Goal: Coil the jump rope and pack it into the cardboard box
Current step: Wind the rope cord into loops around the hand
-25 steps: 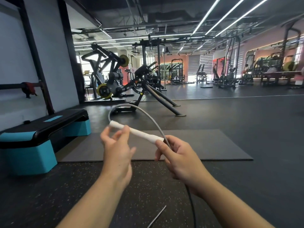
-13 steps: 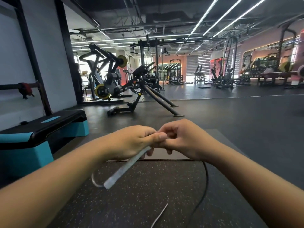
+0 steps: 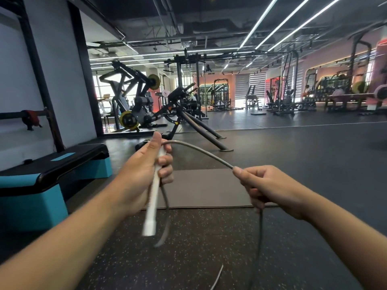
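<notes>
My left hand [image 3: 144, 174] grips the white handle [image 3: 152, 206] of the jump rope, which points down and slightly left, its lower end blurred. A grey cord [image 3: 201, 150] leaves the handle's top, arcs rightward and runs into my right hand [image 3: 266, 187], which is closed around it. Below that hand the cord [image 3: 260, 237] drops toward the floor. A short loop of cord [image 3: 166, 222] hangs beside the handle. Another pale piece of rope [image 3: 217, 277] lies on the floor near the bottom edge. No cardboard box is in view.
A grey exercise mat [image 3: 205, 189] lies on the speckled black floor ahead. A black and teal step platform [image 3: 48, 181] stands at left against a white wall. Weight machines [image 3: 134, 105] and an angled black frame [image 3: 199, 124] fill the room behind.
My hands, pressed together a moment ago, have drawn apart. The left hand has turned the handle to point down, and the right hand has slid out along the cord to the right.
</notes>
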The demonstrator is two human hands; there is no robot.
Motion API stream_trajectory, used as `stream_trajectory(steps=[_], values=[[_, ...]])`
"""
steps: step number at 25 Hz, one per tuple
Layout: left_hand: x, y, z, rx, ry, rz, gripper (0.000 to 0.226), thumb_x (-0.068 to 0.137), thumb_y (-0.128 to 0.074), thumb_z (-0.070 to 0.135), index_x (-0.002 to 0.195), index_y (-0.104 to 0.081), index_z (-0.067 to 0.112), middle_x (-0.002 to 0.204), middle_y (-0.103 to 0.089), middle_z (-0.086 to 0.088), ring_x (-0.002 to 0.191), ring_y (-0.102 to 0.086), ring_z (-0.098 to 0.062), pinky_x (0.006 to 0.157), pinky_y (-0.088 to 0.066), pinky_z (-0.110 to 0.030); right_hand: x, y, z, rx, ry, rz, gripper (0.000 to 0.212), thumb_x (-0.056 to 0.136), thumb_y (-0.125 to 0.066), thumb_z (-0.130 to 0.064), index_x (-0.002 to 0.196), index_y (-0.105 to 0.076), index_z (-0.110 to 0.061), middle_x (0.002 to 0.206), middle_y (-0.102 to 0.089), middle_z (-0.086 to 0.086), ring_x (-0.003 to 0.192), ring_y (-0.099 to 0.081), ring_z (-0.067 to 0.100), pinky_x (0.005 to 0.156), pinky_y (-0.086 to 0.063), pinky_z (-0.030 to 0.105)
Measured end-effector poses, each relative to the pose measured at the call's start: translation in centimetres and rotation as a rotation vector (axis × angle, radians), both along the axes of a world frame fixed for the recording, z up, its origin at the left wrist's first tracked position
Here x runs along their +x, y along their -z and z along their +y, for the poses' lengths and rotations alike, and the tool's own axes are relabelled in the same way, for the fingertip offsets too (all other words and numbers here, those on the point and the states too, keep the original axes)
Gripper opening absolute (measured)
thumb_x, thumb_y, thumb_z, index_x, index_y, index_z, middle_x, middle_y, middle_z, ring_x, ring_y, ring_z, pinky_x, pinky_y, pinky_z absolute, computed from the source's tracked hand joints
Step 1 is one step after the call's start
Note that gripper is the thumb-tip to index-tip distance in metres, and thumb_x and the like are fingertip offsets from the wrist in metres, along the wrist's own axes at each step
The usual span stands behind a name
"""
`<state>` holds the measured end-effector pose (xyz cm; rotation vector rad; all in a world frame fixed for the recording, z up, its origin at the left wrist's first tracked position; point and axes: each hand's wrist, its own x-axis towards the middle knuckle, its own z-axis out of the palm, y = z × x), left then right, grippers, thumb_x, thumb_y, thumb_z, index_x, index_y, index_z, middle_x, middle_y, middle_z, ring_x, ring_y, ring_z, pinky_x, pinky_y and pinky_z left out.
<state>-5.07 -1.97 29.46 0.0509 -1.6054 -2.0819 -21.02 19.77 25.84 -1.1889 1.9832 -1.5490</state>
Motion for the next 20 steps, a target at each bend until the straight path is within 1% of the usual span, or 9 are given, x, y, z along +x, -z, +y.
stream_trajectory(steps=[2, 4, 7, 10, 12, 13, 15, 17, 20], values=[[-1.9, 0.1, 1.7, 0.229, -0.119, 0.174, 0.039, 0.096, -0.045, 0.053, 0.094, -0.048, 0.015, 0.058, -0.035, 0.006, 0.048, -0.032, -0.009, 0.051, -0.032, -0.024, 0.8, 0.7, -1.9, -0.114, -0.059, -0.101, 0.042, 0.094, -0.061, -0.050, 0.077, -0.054, -0.012, 0.060, -0.035, 0.002, 0.049, -0.042, 0.020, 0.057, -0.050, 0.036], [-3.4, -0.4, 2.7, 0.408, -0.269, 0.286, 0.035, 0.098, -0.045, 0.051, 0.095, -0.047, 0.017, 0.058, -0.035, 0.006, 0.047, -0.031, -0.008, 0.051, -0.031, -0.025, 1.6, 1.3, -3.2, -0.181, -0.101, -0.229, 0.043, 0.091, -0.060, -0.055, 0.087, -0.065, -0.013, 0.065, -0.044, 0.003, 0.053, -0.047, 0.020, 0.063, -0.053, 0.039], [-4.7, -1.5, 2.7, 0.600, -0.504, 0.362, 0.031, 0.102, -0.044, 0.047, 0.090, -0.046, 0.018, 0.062, -0.035, 0.004, 0.045, -0.032, -0.009, 0.044, -0.034, -0.022, 2.4, 3.5, -3.9, -0.219, -0.152, -0.408, 0.067, 0.080, -0.066, -0.069, 0.115, -0.069, -0.012, 0.079, -0.057, 0.002, 0.058, -0.049, 0.014, 0.072, -0.059, 0.046], [-5.8, -0.8, 2.7, 0.624, -0.657, 0.332, 0.030, 0.104, -0.043, 0.042, 0.106, -0.050, 0.013, 0.074, -0.043, 0.000, 0.051, -0.043, -0.011, 0.042, -0.047, -0.020, 4.5, 5.5, -5.2, -0.379, -0.176, -0.446, 0.075, 0.064, -0.084, -0.067, 0.128, -0.066, -0.032, 0.095, -0.061, 0.006, 0.054, -0.040, 0.010, 0.055, -0.048, 0.033], [-6.3, 0.3, 3.5, 0.629, -0.663, 0.307, 0.031, 0.104, -0.044, 0.035, 0.121, -0.048, 0.009, 0.088, -0.049, -0.004, 0.064, -0.056, -0.015, 0.047, -0.055, -0.021, 5.3, 5.3, -6.7, -0.533, -0.109, -0.437, 0.065, 0.067, -0.090, -0.053, 0.125, -0.064, -0.041, 0.089, -0.056, 0.007, 0.049, -0.034, 0.008, 0.048, -0.035, 0.026], [-6.2, 0.8, 3.9, 0.647, -0.647, 0.283, 0.032, 0.104, -0.046, 0.032, 0.124, -0.047, 0.008, 0.091, -0.050, -0.004, 0.069, -0.060, -0.016, 0.051, -0.058, -0.024, 5.4, 4.8, -7.3, -0.598, -0.066, -0.453, 0.063, 0.068, -0.091, -0.048, 0.125, -0.064, -0.040, 0.082, -0.051, 0.005, 0.046, -0.032, 0.006, 0.045, -0.032, 0.023], [-5.6, 1.7, 4.4, 0.700, -0.615, 0.211, 0.028, 0.104, -0.050, 0.027, 0.123, -0.049, 0.007, 0.092, -0.054, -0.003, 0.068, -0.066, -0.014, 0.062, -0.063, -0.031, 5.0, 3.3, -7.6, -0.672, -0.008, -0.475, 0.058, 0.068, -0.083, -0.049, 0.119, -0.069, -0.024, 0.071, -0.042, 0.000, 0.043, -0.028, 0.005, 0.041, -0.028, 0.020], [-4.6, 2.6, 4.7, 0.710, -0.588, 0.134, 0.028, 0.101, -0.056, 0.024, 0.120, -0.053, 0.004, 0.094, -0.056, -0.007, 0.061, -0.068, -0.013, 0.068, -0.064, -0.033, 4.1, 1.9, -7.0, -0.660, 0.044, -0.423, 0.051, 0.072, -0.075, -0.054, 0.103, -0.071, -0.014, 0.064, -0.040, -0.004, 0.043, -0.024, 0.005, 0.038, -0.024, 0.020], [-3.3, 4.8, 4.7, 0.577, -0.533, -0.016, 0.035, 0.094, -0.066, 0.025, 0.115, -0.053, 0.000, 0.095, -0.062, -0.010, 0.064, -0.072, -0.018, 0.070, -0.063, -0.034, 3.0, 0.2, -5.7, -0.536, 0.135, -0.201, 0.041, 0.087, -0.063, -0.054, 0.078, -0.068, -0.015, 0.053, -0.048, -0.002, 0.041, -0.028, 0.008, 0.038, -0.022, 0.019]])
